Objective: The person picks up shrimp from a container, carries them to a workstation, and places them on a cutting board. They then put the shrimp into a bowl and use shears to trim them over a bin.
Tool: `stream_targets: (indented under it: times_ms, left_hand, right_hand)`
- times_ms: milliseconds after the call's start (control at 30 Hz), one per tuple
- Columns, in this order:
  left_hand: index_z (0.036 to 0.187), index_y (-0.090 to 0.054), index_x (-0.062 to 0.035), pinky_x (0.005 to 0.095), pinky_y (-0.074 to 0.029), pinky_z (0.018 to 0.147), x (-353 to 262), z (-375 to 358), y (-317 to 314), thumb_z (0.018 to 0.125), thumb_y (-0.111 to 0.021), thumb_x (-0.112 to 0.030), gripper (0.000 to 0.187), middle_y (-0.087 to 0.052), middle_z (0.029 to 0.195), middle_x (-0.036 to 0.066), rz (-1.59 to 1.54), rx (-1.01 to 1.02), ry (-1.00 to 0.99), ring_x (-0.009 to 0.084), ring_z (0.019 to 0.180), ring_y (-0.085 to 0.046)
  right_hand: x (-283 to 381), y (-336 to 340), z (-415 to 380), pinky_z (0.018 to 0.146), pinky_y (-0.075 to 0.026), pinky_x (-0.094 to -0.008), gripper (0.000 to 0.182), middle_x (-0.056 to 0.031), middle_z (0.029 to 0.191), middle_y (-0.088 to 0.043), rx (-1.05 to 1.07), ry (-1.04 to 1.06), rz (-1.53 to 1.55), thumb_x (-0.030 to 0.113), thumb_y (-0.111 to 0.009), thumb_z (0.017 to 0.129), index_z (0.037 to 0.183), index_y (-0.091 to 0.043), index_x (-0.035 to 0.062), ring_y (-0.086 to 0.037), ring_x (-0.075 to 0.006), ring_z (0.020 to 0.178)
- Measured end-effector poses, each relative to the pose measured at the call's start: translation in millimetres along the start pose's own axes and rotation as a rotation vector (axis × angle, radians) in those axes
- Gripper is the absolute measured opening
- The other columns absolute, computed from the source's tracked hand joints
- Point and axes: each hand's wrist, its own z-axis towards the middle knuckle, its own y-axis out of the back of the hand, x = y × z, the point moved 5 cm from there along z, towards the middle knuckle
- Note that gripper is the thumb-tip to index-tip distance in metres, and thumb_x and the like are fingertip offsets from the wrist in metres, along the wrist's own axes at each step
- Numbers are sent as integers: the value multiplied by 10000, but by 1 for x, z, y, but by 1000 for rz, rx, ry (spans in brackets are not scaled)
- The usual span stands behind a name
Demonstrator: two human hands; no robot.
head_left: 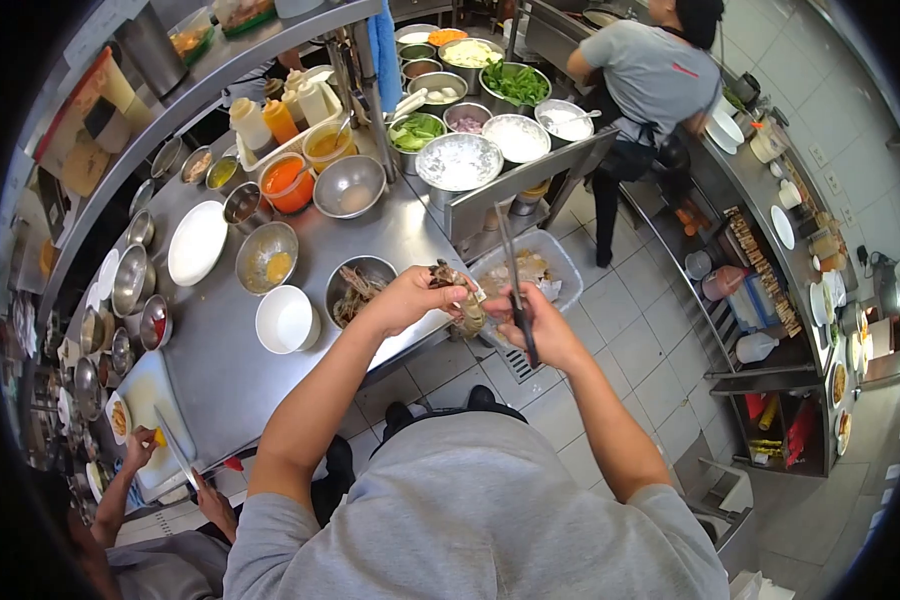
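Observation:
My left hand (415, 299) pinches a grey-brown raw prawn (467, 318) just past the counter's edge. Close beside it, my right hand (532, 325) is wrapped round a long, slim tool (508, 245), grey metal at the top and dark lower down; its exact kind is not clear. Behind my left wrist, more prawns (350, 300) lie in a metal bowl (372, 266), partly hidden by my arm. Below both hands stands a clear plastic tub (568, 262) with pale and brownish scraps in it.
A white bowl (288, 320), an oval plate (197, 243) and several metal bowls cover the counter (410, 222). At lower left another person's hands hold a knife (175, 445) over a cutting board (150, 385). A co-worker (650, 75) stands by the right-hand counter. Ingredient tins fill the back station.

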Motion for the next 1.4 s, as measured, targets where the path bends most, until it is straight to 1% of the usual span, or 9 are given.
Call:
stream_targets:
  times_ms: [133, 400, 467, 567, 667, 900, 1100, 1167, 1400]
  left_hand:
    - [1138, -660, -23, 324, -530, 787, 4, 11, -7, 943, -675, -237, 289, -713, 980, 68, -210, -86, 0, 154, 890, -661]
    - [1266, -621, -54, 234, -471, 736, 54, 31, -8, 973, -635, -236, 345, -700, 995, 9, -219, -212, -11, 71, 852, -600]
    - [1270, -616, -53, 228, -460, 755, 57, 28, -16, 986, -616, -224, 331, -692, 992, -5, -193, -227, -9, 57, 865, -596]
    - [1188, -633, -40, 266, -468, 807, 58, 23, -28, 1018, -560, -224, 260, -667, 993, -6, 152, -266, -55, 63, 892, -583]
    - [1158, -639, -44, 262, -457, 813, 71, 24, -25, 1025, -550, -249, 260, -660, 998, 2, -60, -273, -1, 65, 892, -566]
    - [1077, -669, -47, 224, -377, 687, 72, 22, -3, 1013, -567, -285, 266, -590, 823, -39, -45, -481, -70, 32, 760, -468]
    - [1216, -606, -46, 211, -389, 727, 70, 13, -16, 1012, -564, -275, 309, -588, 923, -25, -77, -405, -117, 58, 769, -475]
    - [1395, -466, -60, 302, -452, 898, 79, 12, -18, 1020, -535, -269, 435, -627, 1138, 41, -59, -298, -94, 123, 947, -590]
    - [1252, -525, -85, 388, -511, 812, 100, 14, 0, 1025, -492, -231, 272, -645, 1120, 98, -593, -321, 18, 221, 893, -632]
  right_hand:
    - [-19, -9, 21, 893, -502, -321, 558, -118, 1185, -623, -84, 89, 96, -27, -659, 824, 1311, -397, 50, -618, -160, 1031]
    - [-40, -14, 30, 757, -488, -263, 525, -52, 982, -654, -366, 10, -57, 39, -696, 823, 1286, -448, 34, -608, -112, 850]
    - [-44, -13, 34, 731, -478, -257, 519, -50, 967, -648, -452, 132, -53, 46, -698, 833, 1287, -448, 25, -594, -109, 822]
    - [-46, -11, 38, 739, -473, -251, 509, -56, 969, -648, -482, 148, -70, 55, -711, 840, 1279, -456, 16, -592, -106, 824]
    - [-38, -13, 38, 740, -472, -249, 526, -53, 944, -643, -497, 151, -152, 69, -746, 832, 1273, -465, 14, -586, -108, 817]
    - [-47, -20, 46, 693, -465, -246, 580, -31, 890, -627, -344, 103, -14, 95, -798, 803, 1278, -474, 22, -563, -87, 787]
    - [-32, -14, 53, 619, -462, -240, 554, -41, 887, -636, -411, -40, 219, 74, -783, 813, 1274, -478, 31, -565, -79, 747]
    - [-28, -13, 56, 595, -463, -221, 513, -43, 931, -655, -366, -105, 253, 49, -750, 836, 1272, -479, 44, -594, -82, 742]
    - [-24, -18, 76, 569, -462, -229, 503, -47, 892, -662, -270, -119, 80, 113, -765, 851, 1262, -485, 37, -595, -98, 716]
